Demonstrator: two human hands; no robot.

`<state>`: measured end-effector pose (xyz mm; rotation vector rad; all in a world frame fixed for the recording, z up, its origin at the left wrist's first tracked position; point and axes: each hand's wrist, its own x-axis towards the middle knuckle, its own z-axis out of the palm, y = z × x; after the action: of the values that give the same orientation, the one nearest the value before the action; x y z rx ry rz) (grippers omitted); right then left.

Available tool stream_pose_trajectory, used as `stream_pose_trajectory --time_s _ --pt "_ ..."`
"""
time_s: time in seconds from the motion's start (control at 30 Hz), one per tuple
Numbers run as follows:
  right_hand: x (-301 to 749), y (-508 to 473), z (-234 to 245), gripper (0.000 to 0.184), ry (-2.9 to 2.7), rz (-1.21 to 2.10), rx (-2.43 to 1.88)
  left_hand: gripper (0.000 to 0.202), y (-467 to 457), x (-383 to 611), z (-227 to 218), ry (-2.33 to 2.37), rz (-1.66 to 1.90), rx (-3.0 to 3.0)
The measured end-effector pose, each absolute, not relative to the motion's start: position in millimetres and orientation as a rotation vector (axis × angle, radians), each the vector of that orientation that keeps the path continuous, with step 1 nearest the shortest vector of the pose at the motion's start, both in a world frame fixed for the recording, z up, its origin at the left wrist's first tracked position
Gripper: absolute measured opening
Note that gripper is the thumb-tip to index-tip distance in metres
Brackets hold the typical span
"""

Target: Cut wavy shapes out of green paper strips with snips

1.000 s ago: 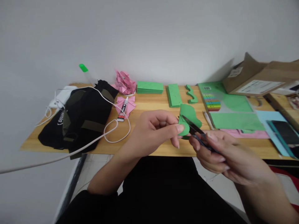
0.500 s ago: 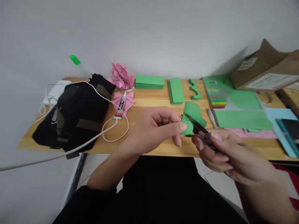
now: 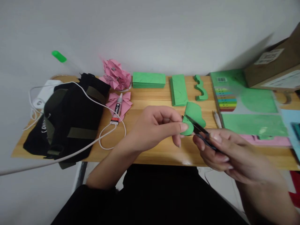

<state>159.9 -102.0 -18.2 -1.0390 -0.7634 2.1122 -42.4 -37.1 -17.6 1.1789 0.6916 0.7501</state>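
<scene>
Since the earlier frames, the view has been shifted leftward and slightly down, so that the bench items sit further right and lower in frame; both hands and the work between them are held much as before.

A green paper piece [image 3: 194,115] with a wavy edge is pinched between the thumb and fingertips of the left hand [image 3: 156,128], above the front edge of the wooden table [image 3: 150,150]. Small dark scissors [image 3: 198,127] are gripped in the closed fingers of the right hand [image 3: 225,153]; the blades are seen slightly parted and set into the lower edge of the green piece, just beside the left fingertips.

Behind the work, two stacks of green strips [image 3: 149,79] [image 3: 178,90] and a wavy green offcut [image 3: 200,87] are laid on the table. A glue tube [image 3: 116,109] rests on pink folded paper [image 3: 119,103], with a crumpled pink paper form [image 3: 114,75] near the wall. A black bag [image 3: 67,115] crossed by a white cable [image 3: 100,137] occupies the left end. Green sheets [image 3: 253,123] and a cardboard box [image 3: 276,68] are recorded at the right.
</scene>
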Motion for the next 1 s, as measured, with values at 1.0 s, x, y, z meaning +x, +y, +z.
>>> stream_pose_trajectory --time_s 1.0 --pt "165 -93 -17 0.041 -0.639 2.183 -1.181 0.028 -24 -42 -22 0.691 0.652 1.109"
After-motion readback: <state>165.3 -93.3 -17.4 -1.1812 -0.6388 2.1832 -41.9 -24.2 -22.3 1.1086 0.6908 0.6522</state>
